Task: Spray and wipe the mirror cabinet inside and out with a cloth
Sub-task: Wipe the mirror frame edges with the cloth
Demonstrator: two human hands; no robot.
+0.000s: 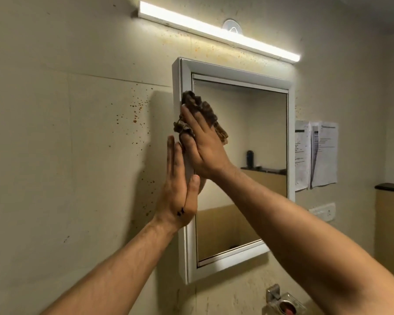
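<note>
A white-framed mirror cabinet hangs on the beige wall, its door closed. My right hand presses a crumpled brown cloth flat against the upper left part of the frame and the glass. My left hand lies flat with straight fingers along the cabinet's left side edge, thumb on the front frame. No spray bottle is in view.
A lit tube light runs above the cabinet. Papers are stuck to the wall at the right, above a white switch plate. A metal soap holder is below. The wall at the left carries orange-brown specks.
</note>
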